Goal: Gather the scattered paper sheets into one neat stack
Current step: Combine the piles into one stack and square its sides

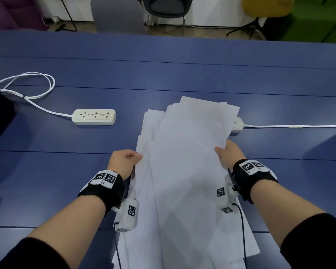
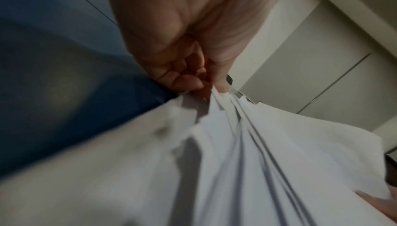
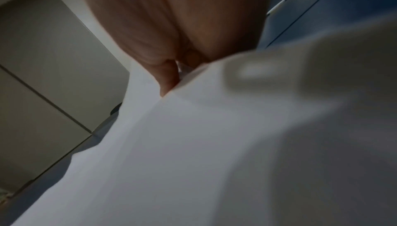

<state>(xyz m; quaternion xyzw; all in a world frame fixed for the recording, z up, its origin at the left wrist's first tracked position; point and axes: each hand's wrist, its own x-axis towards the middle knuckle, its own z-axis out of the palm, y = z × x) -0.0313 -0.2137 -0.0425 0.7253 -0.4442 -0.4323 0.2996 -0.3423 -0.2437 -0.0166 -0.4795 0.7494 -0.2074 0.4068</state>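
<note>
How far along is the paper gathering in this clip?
Done: the sheets are all in one bundle, none seen loose on the table. In hand: the left hand pinches one side, the right hand grips the other. Left: edges still fan out unevenly at the far end, so squaring remains.

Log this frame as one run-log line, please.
phase: squaring up | left hand: pinches left edge of paper sheets | right hand: grips right edge | sheets: gathered, corners fanned | table: blue

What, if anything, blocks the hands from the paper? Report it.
Nothing visible does. The left hand already pinches the left edge of the paper sheets, and the right hand grips their right edge. A power strip lies partly under their far corner.
</note>
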